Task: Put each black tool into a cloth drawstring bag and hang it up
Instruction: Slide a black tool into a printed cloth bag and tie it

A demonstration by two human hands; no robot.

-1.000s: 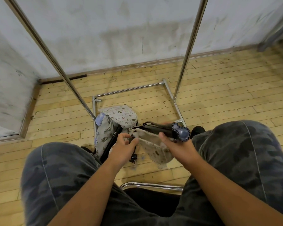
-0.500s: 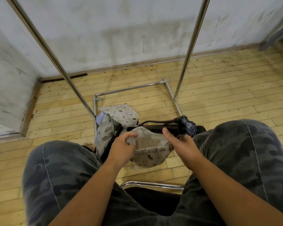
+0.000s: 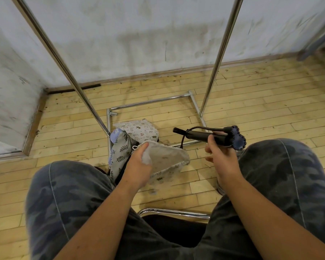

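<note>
My left hand point(image 3: 139, 166) grips the rim of a pale printed cloth drawstring bag point(image 3: 167, 160), whose mouth gapes open toward the right. My right hand point(image 3: 219, 156) holds a black tool point(image 3: 204, 136) with a round bluish studded head point(image 3: 237, 137) and a dark cord, level and just right of and above the bag's mouth. The tool is outside the bag.
More cloth bags lie on the wooden floor: a leaf-print one point(image 3: 120, 152) and a small-print one point(image 3: 139, 130). A chrome clothes rack point(image 3: 212, 83) stands ahead, its base bars on the floor. My knees flank the hands; a chrome chair edge point(image 3: 174, 212) sits below.
My right hand has drawn the black tool out to the right, away from the bag. The bag's mouth has been pulled wider open by my left hand.
</note>
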